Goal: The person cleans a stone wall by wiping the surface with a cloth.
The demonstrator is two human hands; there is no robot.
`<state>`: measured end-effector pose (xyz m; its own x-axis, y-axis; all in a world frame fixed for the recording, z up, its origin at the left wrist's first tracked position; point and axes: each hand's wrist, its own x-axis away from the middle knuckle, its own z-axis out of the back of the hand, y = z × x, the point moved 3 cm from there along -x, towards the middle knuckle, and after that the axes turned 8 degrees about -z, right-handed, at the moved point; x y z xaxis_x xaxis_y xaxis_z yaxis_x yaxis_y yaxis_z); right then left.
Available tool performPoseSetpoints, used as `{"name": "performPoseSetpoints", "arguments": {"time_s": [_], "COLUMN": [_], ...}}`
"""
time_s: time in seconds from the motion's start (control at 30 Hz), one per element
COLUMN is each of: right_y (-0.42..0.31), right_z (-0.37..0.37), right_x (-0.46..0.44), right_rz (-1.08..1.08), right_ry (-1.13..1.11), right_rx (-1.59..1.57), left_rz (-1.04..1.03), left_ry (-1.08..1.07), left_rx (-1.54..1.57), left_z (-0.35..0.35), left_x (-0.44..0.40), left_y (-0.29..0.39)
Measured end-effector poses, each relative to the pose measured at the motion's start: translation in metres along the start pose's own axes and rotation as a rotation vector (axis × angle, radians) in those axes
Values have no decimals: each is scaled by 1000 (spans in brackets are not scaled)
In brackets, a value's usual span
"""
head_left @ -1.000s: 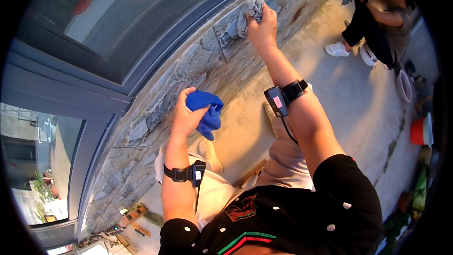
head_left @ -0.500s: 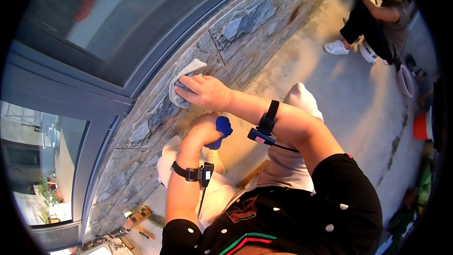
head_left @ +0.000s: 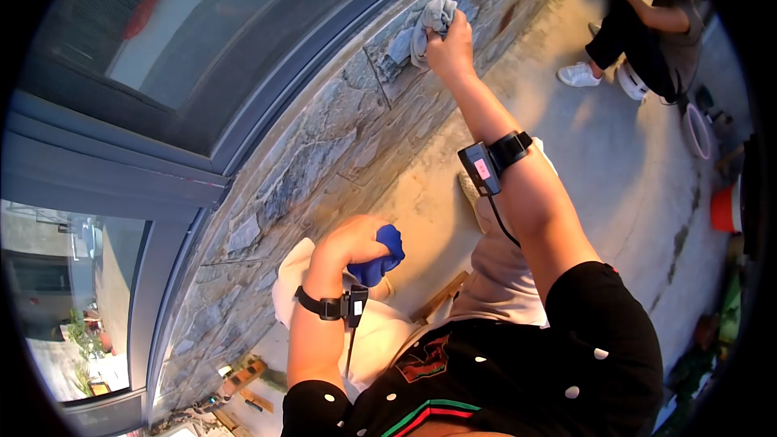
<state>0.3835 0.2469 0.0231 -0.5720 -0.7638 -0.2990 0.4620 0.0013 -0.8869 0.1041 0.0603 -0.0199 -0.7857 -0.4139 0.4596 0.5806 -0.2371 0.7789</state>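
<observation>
A crumpled grey cloth (head_left: 431, 26) is gripped in my right hand (head_left: 453, 48), far out at the upper middle, against the top of the stone-faced wall (head_left: 324, 142) below the window frame. My left hand (head_left: 360, 240) is closed round a bunched blue cloth (head_left: 382, 259) above my left knee, lower and nearer my body. Its fingers are mostly hidden by the back of the hand. Black straps with small boxes and cables sit on both forearms.
Grey window frames (head_left: 186, 142) run along the left above the wall. A seated person (head_left: 647, 40) is at the upper right. A pink-rimmed basin (head_left: 696, 131) and a red bucket (head_left: 723, 209) stand at the right. Wooden pieces (head_left: 243, 376) lie lower left.
Over the last half second my right hand has moved away from my left, up and right along the wall with the grey cloth. My left hand has dropped slightly with the blue cloth.
</observation>
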Motion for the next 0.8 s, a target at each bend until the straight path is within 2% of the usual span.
{"name": "performPoseSetpoints", "arguments": {"time_s": [0.07, 0.13, 0.2, 0.23, 0.33, 0.4, 0.47, 0.63, 0.73, 0.8], "right_y": [1, -1, -1, -5, 12, 12, 14, -4, -9, -13], "right_z": [-9, -19, -27, -27, -50, -61, -67, -47, -29, -8], "right_x": [2, 15, 33, 45, 90, 147, 169, 148, 81, 33], "right_rz": [-144, -168, -226, -281, -180, -270, -170, -195, 129, 169], "right_ry": [74, 74, 74, 22, -97, -222, -364, -306, -23, 52], "right_rx": [-56, -56, -197, -163, -188, -168, -212, -286, -272, -162], "left_rz": [94, 131, 167, 178, 188, 199, 244, 193, 143, 111], "left_ry": [14, 59, 103, 137, 156, 137, 140, 69, 132, 72], "left_rx": [195, 128, 52, -21, -119, -148, -150, -87, -167, -255], "left_z": [-5, 2, 8, 10, 13, 12, 11, 4, 3, 2], "left_x": [3, 8, 9, 9, 5, -2, -13, -31, -34, -37], "left_y": [-18, -9, -8, -11, -15, -14, -11, -14, -11, -9]}}
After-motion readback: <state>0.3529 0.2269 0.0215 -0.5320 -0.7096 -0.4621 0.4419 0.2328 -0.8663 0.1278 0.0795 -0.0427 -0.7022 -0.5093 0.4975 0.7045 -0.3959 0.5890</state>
